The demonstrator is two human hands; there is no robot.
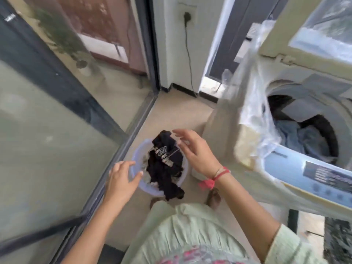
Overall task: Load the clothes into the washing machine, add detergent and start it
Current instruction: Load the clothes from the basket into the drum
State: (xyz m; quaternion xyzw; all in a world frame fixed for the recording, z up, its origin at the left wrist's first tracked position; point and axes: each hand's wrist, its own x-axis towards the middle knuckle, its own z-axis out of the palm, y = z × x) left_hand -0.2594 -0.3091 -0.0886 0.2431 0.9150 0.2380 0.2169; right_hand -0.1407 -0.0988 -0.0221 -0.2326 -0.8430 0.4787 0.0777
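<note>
A pale lilac plastic basin (135, 184) stands on the floor in front of me, holding dark clothes (163, 168) with a striped patch. My left hand (122, 178) hovers at the basin's left rim with relaxed fingers, holding nothing. Just above the right side of the clothes, my right hand (194, 149) is spread open and empty. On the right stands the top-loading washing machine (285, 168), wrapped in clear plastic, its lid (314, 35) raised. Blue clothes (299, 138) lie inside its drum.
A glass sliding door (57, 130) with a dark frame runs along the left. A black cable (189, 60) hangs from a wall socket (187, 17) at the back. A small white object (197, 174) sits on the floor beside the basin. The machine's control panel (327, 176) faces me.
</note>
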